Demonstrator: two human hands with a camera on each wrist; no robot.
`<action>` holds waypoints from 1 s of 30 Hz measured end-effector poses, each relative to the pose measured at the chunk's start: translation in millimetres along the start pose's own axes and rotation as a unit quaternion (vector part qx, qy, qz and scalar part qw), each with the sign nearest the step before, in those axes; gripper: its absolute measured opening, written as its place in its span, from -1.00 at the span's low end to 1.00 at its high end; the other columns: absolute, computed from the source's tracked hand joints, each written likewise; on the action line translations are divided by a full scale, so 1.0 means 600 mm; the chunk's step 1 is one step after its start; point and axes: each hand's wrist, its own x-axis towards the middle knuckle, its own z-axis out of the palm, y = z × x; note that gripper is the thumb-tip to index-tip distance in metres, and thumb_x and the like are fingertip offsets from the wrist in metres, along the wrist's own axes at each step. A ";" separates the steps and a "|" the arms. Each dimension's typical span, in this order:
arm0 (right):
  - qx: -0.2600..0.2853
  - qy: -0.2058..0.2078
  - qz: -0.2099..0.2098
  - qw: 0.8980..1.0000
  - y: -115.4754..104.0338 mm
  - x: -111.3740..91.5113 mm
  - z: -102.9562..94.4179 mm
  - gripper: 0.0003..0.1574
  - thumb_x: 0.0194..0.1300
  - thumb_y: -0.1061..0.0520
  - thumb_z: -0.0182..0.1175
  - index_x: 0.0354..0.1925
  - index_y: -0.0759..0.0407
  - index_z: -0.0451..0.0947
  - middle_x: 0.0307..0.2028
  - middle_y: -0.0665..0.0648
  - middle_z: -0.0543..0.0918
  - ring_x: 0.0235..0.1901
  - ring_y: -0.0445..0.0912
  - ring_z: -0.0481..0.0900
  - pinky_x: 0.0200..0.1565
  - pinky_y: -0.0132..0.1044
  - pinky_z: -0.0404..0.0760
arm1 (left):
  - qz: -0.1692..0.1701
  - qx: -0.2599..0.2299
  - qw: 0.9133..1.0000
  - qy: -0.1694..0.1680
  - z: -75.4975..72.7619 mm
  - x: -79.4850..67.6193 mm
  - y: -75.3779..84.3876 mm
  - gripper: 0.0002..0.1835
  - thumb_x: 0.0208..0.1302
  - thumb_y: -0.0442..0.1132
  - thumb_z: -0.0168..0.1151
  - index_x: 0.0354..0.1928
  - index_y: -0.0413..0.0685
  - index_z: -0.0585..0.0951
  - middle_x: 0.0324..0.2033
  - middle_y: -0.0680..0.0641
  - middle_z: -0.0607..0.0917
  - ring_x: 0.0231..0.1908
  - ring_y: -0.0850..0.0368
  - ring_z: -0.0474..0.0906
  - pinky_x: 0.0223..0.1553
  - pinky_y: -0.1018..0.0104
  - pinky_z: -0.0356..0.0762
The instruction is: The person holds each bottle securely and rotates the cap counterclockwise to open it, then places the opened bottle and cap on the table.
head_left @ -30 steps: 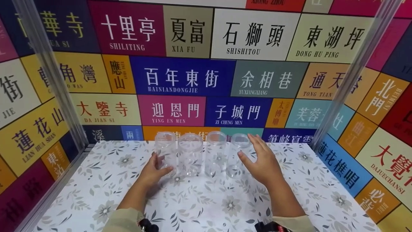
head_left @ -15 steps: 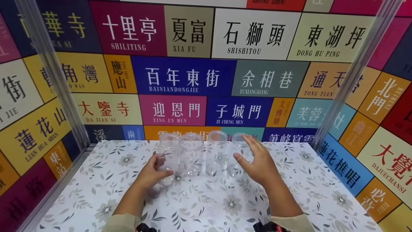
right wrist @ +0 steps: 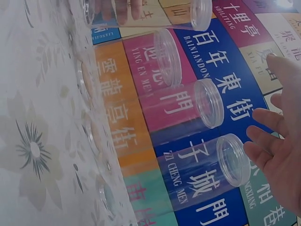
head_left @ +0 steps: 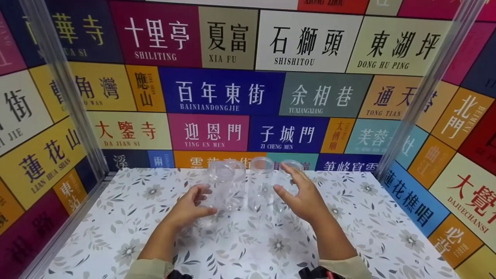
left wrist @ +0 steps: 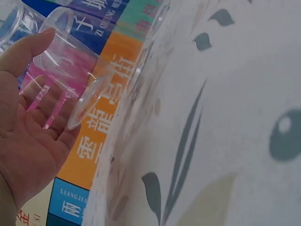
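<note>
Several clear plastic jars stand in a row near the back of the table. My left hand holds the leftmost jar, with the fingers behind it and the thumb in front. In the head view this jar overlaps the second jar; the right wrist view shows the held jar apart from the others, the left fingers seen through it. A third jar stands upright to the right. My right hand is beside the fourth jar, fingers spread, nothing gripped, partly hiding it.
The table has a white cover printed with grey flowers and leaves. A back wall of coloured sign panels rises right behind the jars. Transparent corner posts stand at left and right, with more panels beyond.
My left hand has carried the leftmost jar to the right, so it now overlaps the second jar in the head view. My right hand has shifted slightly left, its fingers still loose.
</note>
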 end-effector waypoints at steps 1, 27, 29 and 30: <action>0.003 -0.001 0.000 1.000 -0.001 0.001 0.002 -0.07 0.44 -0.42 0.29 0.62 -0.25 0.30 0.58 -0.08 0.42 0.53 0.08 0.44 0.44 0.21 0.57 | 0.002 0.003 1.000 -0.001 0.002 -0.001 0.003 -0.08 -0.02 0.06 0.74 0.41 0.38 0.46 0.41 0.16 0.58 0.52 -0.08 0.40 0.58 -0.28 0.34; 0.077 0.000 -0.013 0.997 -0.033 0.018 0.034 -0.13 0.45 -0.26 0.36 0.60 -0.15 0.36 0.48 -0.10 0.55 0.47 -0.01 0.51 0.41 0.18 0.59 | 0.129 0.030 0.990 -0.042 0.062 -0.012 0.057 -0.13 0.10 0.02 0.67 0.47 0.27 0.49 0.37 0.06 0.67 0.46 -0.04 0.48 0.65 -0.16 0.26; 0.079 -0.002 -0.011 0.997 -0.036 0.016 0.033 -0.13 0.44 -0.26 0.37 0.59 -0.19 0.37 0.48 -0.09 0.55 0.46 -0.02 0.51 0.40 0.18 0.60 | 0.123 0.039 0.991 -0.043 0.066 -0.016 0.060 -0.12 0.10 0.07 0.67 0.48 0.30 0.48 0.38 0.10 0.66 0.48 -0.06 0.46 0.63 -0.19 0.28; 0.078 -0.003 -0.011 0.997 -0.037 0.015 0.033 -0.13 0.43 -0.26 0.38 0.58 -0.21 0.38 0.47 -0.09 0.56 0.45 0.00 0.52 0.39 0.17 0.61 | 0.120 0.042 0.991 -0.043 0.068 -0.018 0.061 -0.11 0.09 0.09 0.67 0.48 0.30 0.48 0.38 0.11 0.66 0.49 -0.07 0.45 0.62 -0.21 0.30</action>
